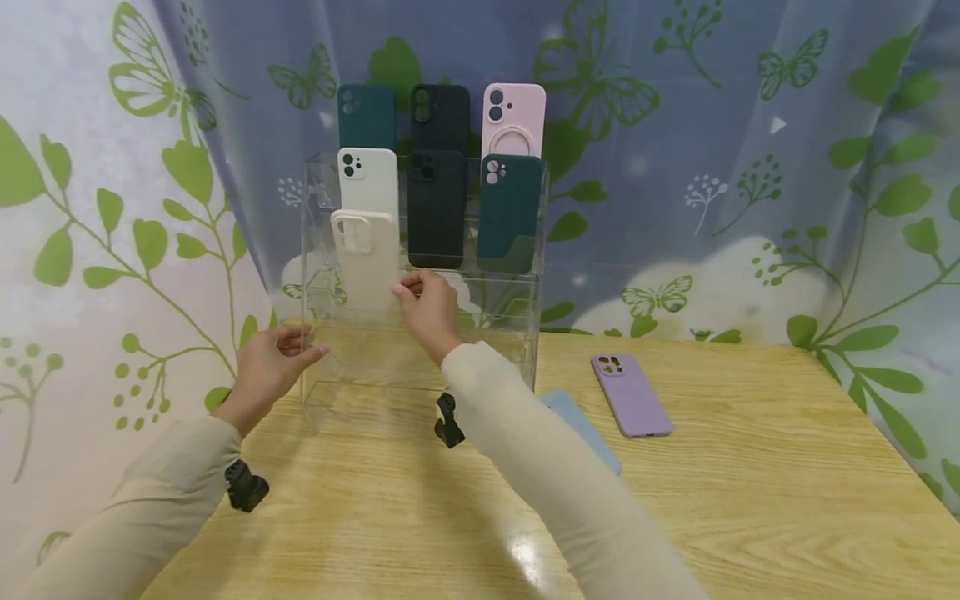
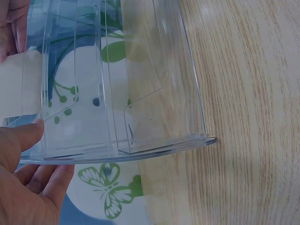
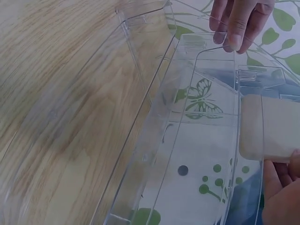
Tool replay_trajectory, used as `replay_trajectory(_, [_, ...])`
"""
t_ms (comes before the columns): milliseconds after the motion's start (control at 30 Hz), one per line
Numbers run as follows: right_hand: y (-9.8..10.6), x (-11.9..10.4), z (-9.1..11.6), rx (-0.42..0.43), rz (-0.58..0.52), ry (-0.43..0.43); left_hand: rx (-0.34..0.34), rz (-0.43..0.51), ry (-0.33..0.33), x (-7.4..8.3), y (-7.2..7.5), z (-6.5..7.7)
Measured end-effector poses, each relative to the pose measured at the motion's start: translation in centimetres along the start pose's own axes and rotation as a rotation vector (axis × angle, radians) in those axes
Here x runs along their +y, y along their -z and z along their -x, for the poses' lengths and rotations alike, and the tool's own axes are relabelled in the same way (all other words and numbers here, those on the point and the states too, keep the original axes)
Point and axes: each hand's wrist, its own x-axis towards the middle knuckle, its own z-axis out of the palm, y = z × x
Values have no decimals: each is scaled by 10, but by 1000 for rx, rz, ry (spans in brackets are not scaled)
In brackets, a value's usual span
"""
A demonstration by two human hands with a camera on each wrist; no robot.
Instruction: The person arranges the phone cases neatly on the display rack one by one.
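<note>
A cream phone case stands upright in the left column of a clear stepped display stand, on a tier below the other cases. My right hand pinches its lower right edge between thumb and fingers. In the right wrist view the bottom part of the case sits behind a clear lip of the stand. At the stand's left side, my left hand holds the side panel. The left wrist view has the thumb on the inner side of that panel and the other fingers outside it.
Behind the cream case rise a white case, a dark green case, black cases, a pink case and another green case. A purple case and a blue case lie on the wooden table.
</note>
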Motion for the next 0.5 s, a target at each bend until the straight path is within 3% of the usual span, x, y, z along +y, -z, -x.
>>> replay_trajectory(267, [-3, -3, -5, 69, 69, -27, 0, -2, 5, 1, 0, 0])
replay_trajectory(500, [-2, -3, -6, 50, 48, -57, -5, 11, 12, 0, 0, 0])
